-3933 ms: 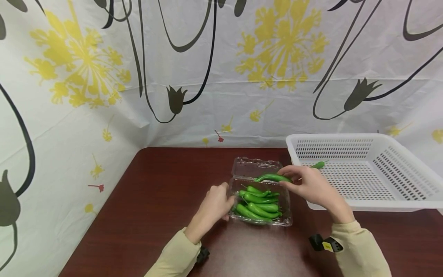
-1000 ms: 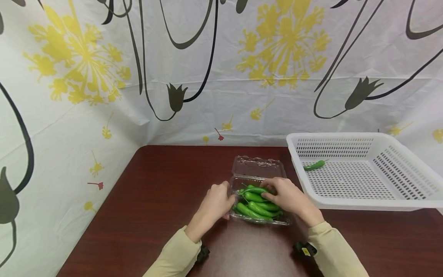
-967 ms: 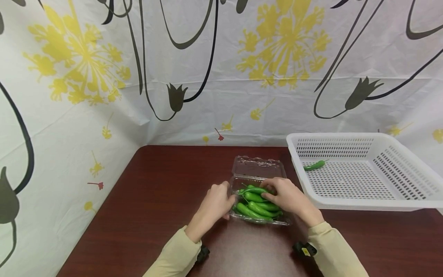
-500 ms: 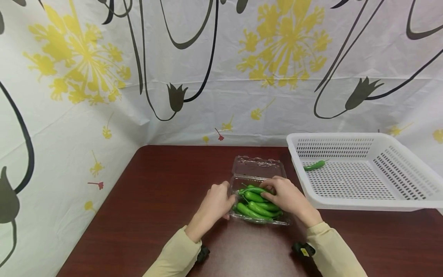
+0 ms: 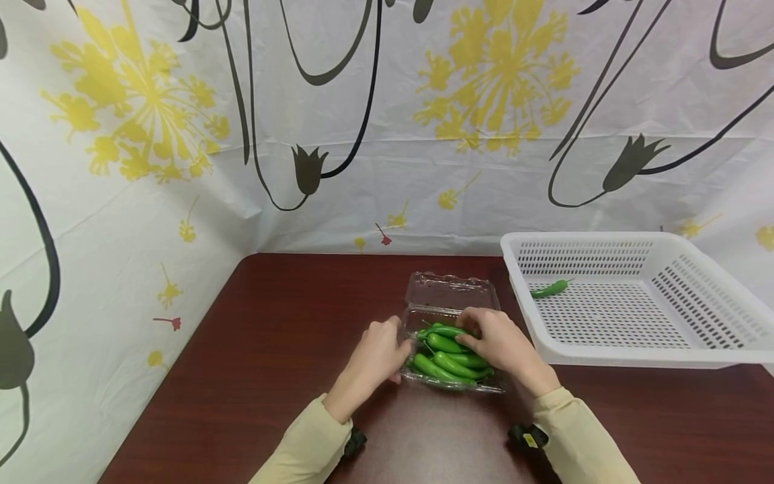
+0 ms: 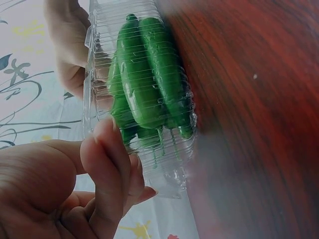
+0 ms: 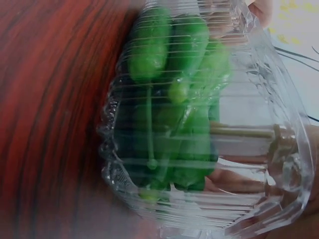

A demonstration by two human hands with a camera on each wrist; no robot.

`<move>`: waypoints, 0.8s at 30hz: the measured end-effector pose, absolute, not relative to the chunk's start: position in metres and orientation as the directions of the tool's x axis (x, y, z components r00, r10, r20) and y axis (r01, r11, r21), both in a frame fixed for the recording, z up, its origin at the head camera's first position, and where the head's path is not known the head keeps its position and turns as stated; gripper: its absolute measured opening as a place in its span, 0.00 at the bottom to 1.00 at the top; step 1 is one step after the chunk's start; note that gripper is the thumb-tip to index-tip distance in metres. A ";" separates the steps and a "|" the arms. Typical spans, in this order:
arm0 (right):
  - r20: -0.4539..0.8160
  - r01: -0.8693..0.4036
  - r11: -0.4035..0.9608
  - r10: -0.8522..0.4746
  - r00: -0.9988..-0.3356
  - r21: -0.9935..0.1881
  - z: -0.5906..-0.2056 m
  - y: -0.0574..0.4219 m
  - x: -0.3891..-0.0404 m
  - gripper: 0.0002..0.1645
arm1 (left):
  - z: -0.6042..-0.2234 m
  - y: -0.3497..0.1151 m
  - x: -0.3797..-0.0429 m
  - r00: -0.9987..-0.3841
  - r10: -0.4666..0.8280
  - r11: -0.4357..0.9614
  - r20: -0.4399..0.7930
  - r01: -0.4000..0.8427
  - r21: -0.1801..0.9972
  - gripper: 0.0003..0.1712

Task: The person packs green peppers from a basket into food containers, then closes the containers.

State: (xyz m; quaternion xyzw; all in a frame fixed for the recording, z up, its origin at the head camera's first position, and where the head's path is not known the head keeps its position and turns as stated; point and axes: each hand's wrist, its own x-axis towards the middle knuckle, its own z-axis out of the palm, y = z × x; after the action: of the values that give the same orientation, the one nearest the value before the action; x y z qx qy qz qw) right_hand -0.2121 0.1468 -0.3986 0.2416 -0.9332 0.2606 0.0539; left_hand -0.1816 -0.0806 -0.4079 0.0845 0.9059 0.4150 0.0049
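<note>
Several green chili peppers (image 5: 453, 366) lie in a clear plastic clamshell container (image 5: 497, 388), its lid (image 5: 450, 290) folded back behind it. My left hand (image 5: 376, 353) grips the container's left side; in the left wrist view its fingers (image 6: 107, 164) are bent at the ribbed wall. My right hand (image 5: 503, 339) reaches in from the right, thumb and fingers pinching the right end of an upper green chili pepper (image 5: 441, 331). In the right wrist view the see-through wall stands in front of the peppers (image 7: 187, 55) and the fingertips behind them.
A white perforated plastic basket (image 5: 605, 356) stands at the right, with one green chili pepper (image 5: 551, 290) near its left wall. The dark red-brown table (image 5: 272, 363) ends at a flower-printed cloth (image 5: 363, 121) behind and at the left.
From above the container's back right, my right hand has come down and left into it with the green chili pepper. Over the last second it shifts only slightly; my left hand stays put.
</note>
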 end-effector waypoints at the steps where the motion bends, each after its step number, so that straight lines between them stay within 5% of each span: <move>1: 0.230 -0.478 0.751 -0.419 -0.878 -0.456 -0.398 0.147 -0.212 0.07 | -0.408 -0.081 -0.182 -0.986 0.156 0.641 0.062 0.149 0.753 0.09; 24: 0.305 -0.453 0.793 -0.350 -0.886 -0.406 -0.403 0.143 -0.212 0.08 | -0.407 -0.081 -0.182 -0.987 0.158 0.648 0.041 0.135 0.750 0.11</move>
State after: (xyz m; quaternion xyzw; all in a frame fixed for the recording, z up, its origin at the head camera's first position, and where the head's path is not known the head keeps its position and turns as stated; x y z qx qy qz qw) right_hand -0.2125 0.1429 -0.4034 0.2134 -0.9408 0.2402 0.1078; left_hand -0.1815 -0.0808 -0.4071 0.0808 0.9076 0.4117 0.0138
